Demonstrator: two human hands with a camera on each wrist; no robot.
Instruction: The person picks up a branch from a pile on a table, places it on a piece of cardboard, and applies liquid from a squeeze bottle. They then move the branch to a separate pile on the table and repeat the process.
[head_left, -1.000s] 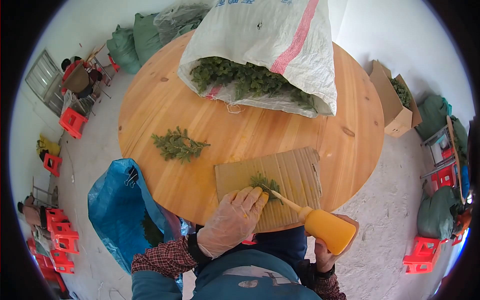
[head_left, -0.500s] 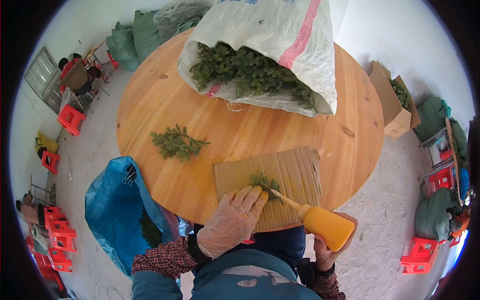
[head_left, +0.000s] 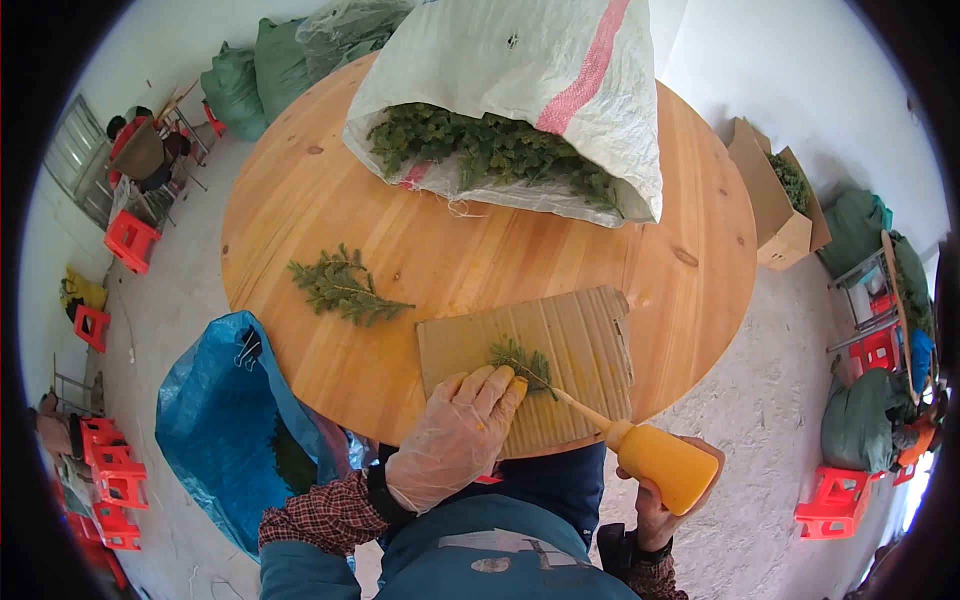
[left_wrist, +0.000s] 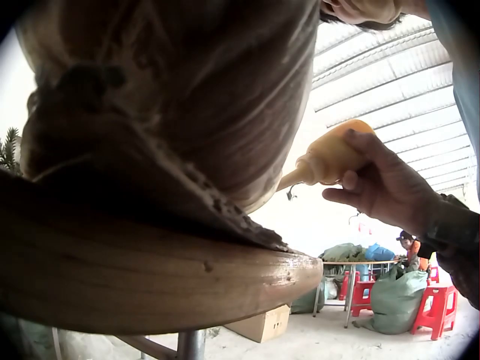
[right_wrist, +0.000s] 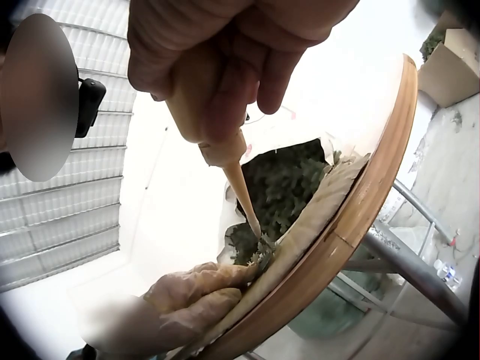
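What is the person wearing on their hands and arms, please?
The left hand wears a thin, translucent plastic glove with yellow stains on the fingertips; the right hand is bare. Each wrist carries a black strap beside a red plaid cuff; a blue-teal sleeve covers the left arm.

Bare wood lay open across the middle of the round table, between the white woven sack on the far side and the cardboard sheet at the near edge; loose green sprigs blocked the left part; the gloved left hand covered the sheet's near left corner; the orange squeeze bottle barred its right approach; a blue bag hung just beside the near-left rim.
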